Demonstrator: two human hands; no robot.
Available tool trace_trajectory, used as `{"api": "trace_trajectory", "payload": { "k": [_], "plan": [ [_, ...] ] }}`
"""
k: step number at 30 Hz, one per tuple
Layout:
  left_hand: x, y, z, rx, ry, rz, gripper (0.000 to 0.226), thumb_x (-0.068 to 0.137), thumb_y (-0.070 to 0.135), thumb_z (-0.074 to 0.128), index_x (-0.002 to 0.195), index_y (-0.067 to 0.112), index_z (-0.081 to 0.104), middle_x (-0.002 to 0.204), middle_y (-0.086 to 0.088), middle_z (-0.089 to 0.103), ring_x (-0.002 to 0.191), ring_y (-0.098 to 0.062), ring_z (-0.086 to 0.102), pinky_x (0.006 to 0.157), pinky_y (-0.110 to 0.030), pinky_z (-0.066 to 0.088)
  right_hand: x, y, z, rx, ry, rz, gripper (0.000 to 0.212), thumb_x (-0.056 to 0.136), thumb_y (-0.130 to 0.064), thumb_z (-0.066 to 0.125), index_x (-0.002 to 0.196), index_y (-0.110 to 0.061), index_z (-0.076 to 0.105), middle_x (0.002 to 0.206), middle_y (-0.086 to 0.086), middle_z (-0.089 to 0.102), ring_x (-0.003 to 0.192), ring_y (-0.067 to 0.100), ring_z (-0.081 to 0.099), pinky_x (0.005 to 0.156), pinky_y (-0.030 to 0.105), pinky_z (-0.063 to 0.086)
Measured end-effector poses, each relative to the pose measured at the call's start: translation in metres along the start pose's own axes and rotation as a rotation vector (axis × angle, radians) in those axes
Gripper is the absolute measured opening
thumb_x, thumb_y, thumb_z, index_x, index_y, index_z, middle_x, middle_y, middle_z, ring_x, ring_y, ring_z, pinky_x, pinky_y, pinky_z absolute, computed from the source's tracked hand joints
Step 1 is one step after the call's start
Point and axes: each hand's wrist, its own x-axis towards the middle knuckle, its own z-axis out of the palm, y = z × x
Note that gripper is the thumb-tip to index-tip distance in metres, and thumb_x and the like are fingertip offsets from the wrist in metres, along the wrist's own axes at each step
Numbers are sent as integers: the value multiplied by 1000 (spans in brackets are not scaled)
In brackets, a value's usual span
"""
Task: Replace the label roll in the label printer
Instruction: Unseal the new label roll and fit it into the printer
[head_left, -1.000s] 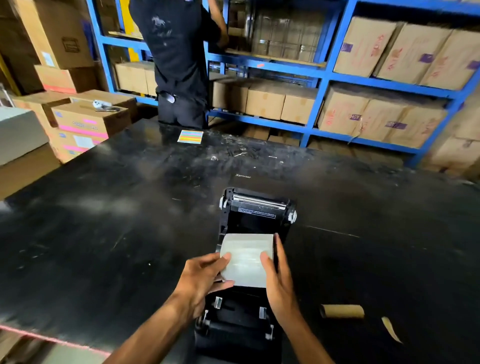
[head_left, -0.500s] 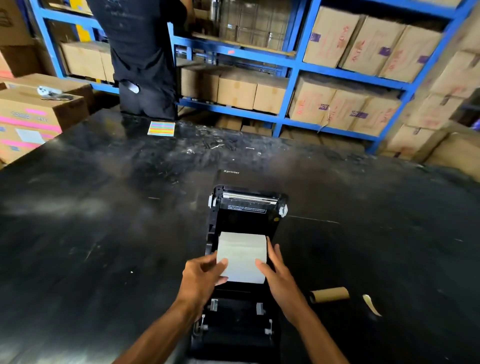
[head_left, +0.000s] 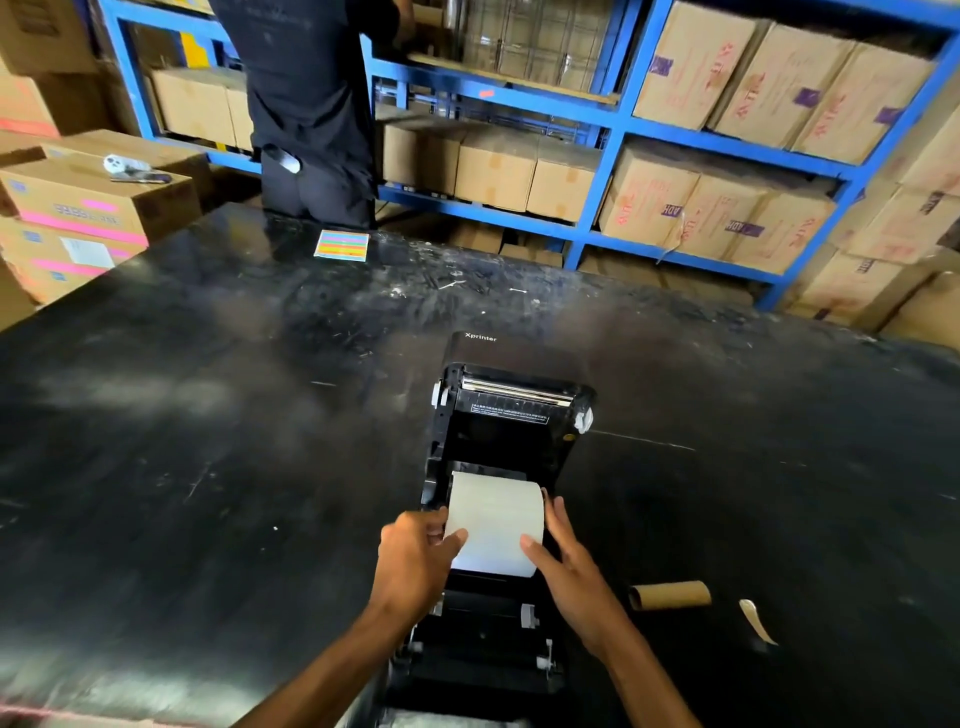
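Note:
A black label printer (head_left: 511, 431) stands open on the black table (head_left: 208, 467), its lid tilted back away from me. A white label roll (head_left: 493, 519) sits in the printer's bay. My left hand (head_left: 415, 558) grips the roll's left end, thumb on its front. My right hand (head_left: 566, 564) presses against the roll's right end with fingers spread along it. An empty brown cardboard core (head_left: 669, 595) lies on the table to the right of the printer, with a small curled paper strip (head_left: 756, 621) beside it.
A person in dark clothes (head_left: 311, 104) stands at the table's far edge, facing blue shelving (head_left: 613, 124) full of cardboard boxes. A colourful striped pad (head_left: 342, 244) lies near that edge. Stacked boxes (head_left: 88, 213) stand at the left.
Both hands have lowered the white roll further down into the printer's bay. The view has shifted slightly.

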Motion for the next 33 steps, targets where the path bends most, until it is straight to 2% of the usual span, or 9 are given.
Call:
{"api": "trace_trajectory", "payload": {
  "k": [4, 8, 12, 14, 17, 19, 23, 29, 33],
  "plan": [
    [-3, -2, -3, 54, -9, 10, 11, 85, 14, 68, 84, 8, 77, 55, -1, 65, 45, 6, 51, 47, -8, 40, -3, 6, 2, -60, 5, -17, 65, 93, -38, 51, 142, -51, 9, 156, -24, -7, 145, 8, 2, 118, 42, 15],
    [-4, -6, -6, 125, -35, -21, 17, 82, 24, 69, 69, 14, 72, 75, -12, 75, 62, -16, 62, 68, -41, 56, -8, 11, 6, -122, 39, -19, 66, 92, -41, 52, 141, -53, 9, 158, -20, -8, 147, 11, 0, 120, 49, 14],
    [-4, -5, -9, 191, -31, 26, 11, 82, 21, 71, 87, 14, 79, 76, -2, 73, 65, -6, 63, 55, -13, 45, -9, 12, 9, -152, 107, -26, 64, 89, -39, 57, 143, -46, 23, 160, -12, 3, 147, 16, 6, 119, 52, 14],
    [-4, -8, -12, 211, -35, 20, 17, 80, 25, 74, 87, 10, 78, 80, -1, 73, 68, -4, 63, 59, -12, 44, -10, 11, 10, -210, 238, -33, 50, 85, -37, 63, 133, -34, 49, 158, -6, 20, 144, 21, 17, 118, 48, 19],
    [-3, -14, -14, 249, -35, -7, 20, 78, 31, 76, 63, 20, 69, 71, 0, 72, 68, -11, 66, 63, -26, 52, -17, 13, 17, -224, 448, -40, 16, 79, -32, 72, 76, -17, 69, 140, 1, 48, 131, 21, 38, 110, 45, 29],
    [-4, -17, -13, 276, -38, 0, 25, 79, 32, 75, 58, 26, 63, 68, 2, 71, 66, -9, 67, 61, -25, 53, -23, 18, 24, -222, 492, -31, 30, 78, -30, 73, 57, -16, 58, 130, 0, 55, 125, 19, 43, 108, 45, 29],
    [-3, -19, -13, 259, -26, 0, 23, 80, 29, 75, 60, 20, 67, 68, 0, 72, 64, -8, 67, 53, -16, 44, -28, 24, 32, -192, 549, 0, 28, 79, -31, 72, 58, -18, 60, 126, 1, 56, 122, 19, 44, 105, 41, 30],
    [-3, -21, -12, 221, -31, -23, 27, 79, 32, 74, 62, 12, 70, 67, 1, 72, 65, -12, 68, 59, -26, 53, -28, 19, 38, -180, 576, 10, 23, 79, -39, 70, 71, -18, 65, 122, -3, 53, 122, 17, 42, 105, 44, 30],
    [-6, -21, -12, 183, -94, 17, 24, 83, 27, 72, 61, 20, 65, 65, 5, 67, 62, -3, 61, 51, -8, 43, -28, 18, 38, -154, 577, 9, 20, 77, -38, 71, 76, -19, 65, 123, -2, 54, 121, 17, 44, 105, 43, 30]
  ]
}}
